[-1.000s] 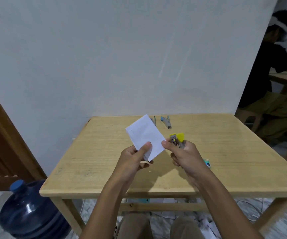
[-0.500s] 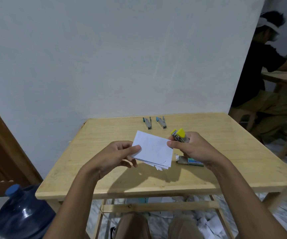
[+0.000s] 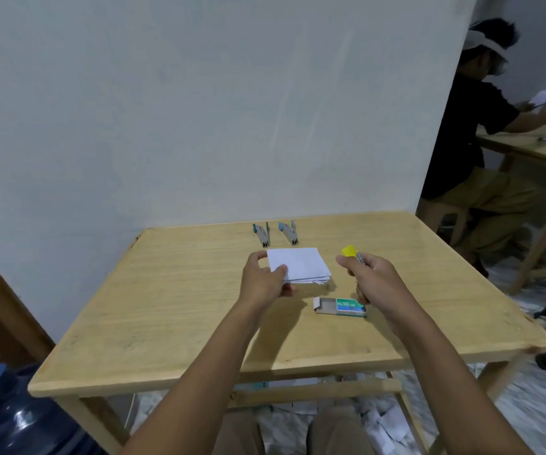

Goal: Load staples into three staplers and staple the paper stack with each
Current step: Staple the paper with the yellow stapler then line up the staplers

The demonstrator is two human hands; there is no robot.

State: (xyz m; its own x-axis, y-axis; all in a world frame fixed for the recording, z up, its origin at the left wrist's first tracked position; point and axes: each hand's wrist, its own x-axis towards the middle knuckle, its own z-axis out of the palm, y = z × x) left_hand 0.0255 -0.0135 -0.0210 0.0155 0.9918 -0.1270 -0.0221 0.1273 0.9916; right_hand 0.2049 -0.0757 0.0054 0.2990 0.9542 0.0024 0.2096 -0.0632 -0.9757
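Paper stack (image 3: 301, 264) sits in the left hand (image 3: 265, 284), over the middle of the table (image 3: 166, 307). The thumb lies on top at its near-left corner and the other fingers (image 3: 254, 257) curl round its left edge, so the sheets are pinched, not just resting. A few lower sheets poke out unevenly at the near-right corner. I cannot tell whether the stack touches the wood.

To the right, the right hand (image 3: 375, 282) is wrapped round the yellow stapler (image 3: 350, 251), only its yellow tip and a bit of metal showing above the knuckles. Stapler and paper are apart, with bare table between them; the stapler's mouth is not on any edge of the stack.

As for progress, I'd judge this to be somewhere around the yellow stapler's turn. The staple box (image 3: 340, 307) lies open just near of the right hand, its tray slid out to the left. The two blue-grey staplers (image 3: 275, 232) lie side by side at the far edge, well away from both hands. Whether the yellow one is loaded, or whether any staple is already in the paper, is too small to see. From how things lie, stapling with the other two looks left to do.
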